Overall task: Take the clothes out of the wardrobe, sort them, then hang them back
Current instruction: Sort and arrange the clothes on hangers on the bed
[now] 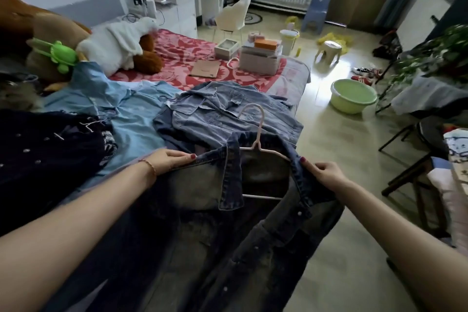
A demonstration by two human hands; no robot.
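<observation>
Both hands pinched the dark denim jacket at the bed's near edge: left hand, right hand, pink hanger inside.

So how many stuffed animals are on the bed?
3: a big brown bear at the far left, a white goose lying against it, and a small green turtle in front. The clothes may hide more.

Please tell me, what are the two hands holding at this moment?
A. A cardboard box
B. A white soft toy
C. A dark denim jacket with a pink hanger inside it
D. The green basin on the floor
C: the left hand and the right hand each grip an edge of the dark denim jacket, with the pink hanger sitting in its collar.
</observation>
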